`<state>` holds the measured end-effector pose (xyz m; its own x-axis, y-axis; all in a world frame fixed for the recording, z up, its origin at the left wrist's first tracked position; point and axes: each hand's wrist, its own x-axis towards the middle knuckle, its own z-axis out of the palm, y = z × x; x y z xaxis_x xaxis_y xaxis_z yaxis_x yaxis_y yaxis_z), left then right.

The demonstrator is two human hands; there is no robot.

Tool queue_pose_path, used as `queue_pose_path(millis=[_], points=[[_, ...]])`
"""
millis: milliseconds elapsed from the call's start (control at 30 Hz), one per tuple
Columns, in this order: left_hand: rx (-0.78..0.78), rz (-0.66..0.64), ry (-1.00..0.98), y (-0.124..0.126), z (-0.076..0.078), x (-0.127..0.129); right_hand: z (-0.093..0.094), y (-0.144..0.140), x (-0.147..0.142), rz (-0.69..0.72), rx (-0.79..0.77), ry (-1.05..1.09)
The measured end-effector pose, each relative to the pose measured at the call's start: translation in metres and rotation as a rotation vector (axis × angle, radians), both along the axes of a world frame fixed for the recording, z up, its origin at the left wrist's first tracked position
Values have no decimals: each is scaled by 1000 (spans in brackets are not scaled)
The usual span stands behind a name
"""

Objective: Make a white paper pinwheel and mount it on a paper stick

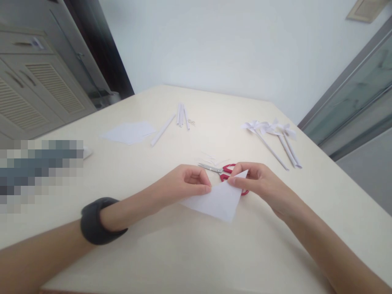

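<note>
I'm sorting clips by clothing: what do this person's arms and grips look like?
The left arm and right arm show no sleeves; the left grip and right grip are ungloved. A broad black band circles the left arm.

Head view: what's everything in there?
paper: one, white, front middle
scissors: one pair, red and silver, behind paper
pinwheels: three, white, table's right
paper tubes: about five, white, far middle
sheets: uncounted, white, table's left
scraps: several, pale, beyond scissors
table: one, cream, underneath
cupboard: one, cream, back left
wall: one, white, back
glass panel: one, greenish, right
frame: one, beige, top right
blurred patch: one, blue-grey, left
band: one, black, lower left
left hand: one, bare, pinching paper
right hand: one, bare, pinching paper
</note>
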<state>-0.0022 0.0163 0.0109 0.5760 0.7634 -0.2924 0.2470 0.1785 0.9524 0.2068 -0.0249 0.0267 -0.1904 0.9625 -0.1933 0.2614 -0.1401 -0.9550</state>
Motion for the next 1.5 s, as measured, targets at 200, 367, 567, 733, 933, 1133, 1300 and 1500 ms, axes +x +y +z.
queue_pose_path(millis=[200,367,567,733,933,1133,1300,1500], points=[[112,0,48,6,11,-5,17,4,15,-88,27,23],[166,-130,185,23,16,-16,27,5,31,-112,50,1],[186,-88,154,30,22,-18,19,6,29,12,1,4],[-13,-283,16,7,10,-5,-5,-2,-7,77,-21,-120],[137,-326,107,-11,-8,-1,-9,-8,-20,144,-32,-28],[44,-172,21,-5,8,-2,-6,-4,-12,170,-28,-41],[-16,-155,-50,-6,9,-1,-10,-6,-17,118,65,-94],[-75,-123,-61,-8,4,-1,-7,-8,-23,93,221,-213]])
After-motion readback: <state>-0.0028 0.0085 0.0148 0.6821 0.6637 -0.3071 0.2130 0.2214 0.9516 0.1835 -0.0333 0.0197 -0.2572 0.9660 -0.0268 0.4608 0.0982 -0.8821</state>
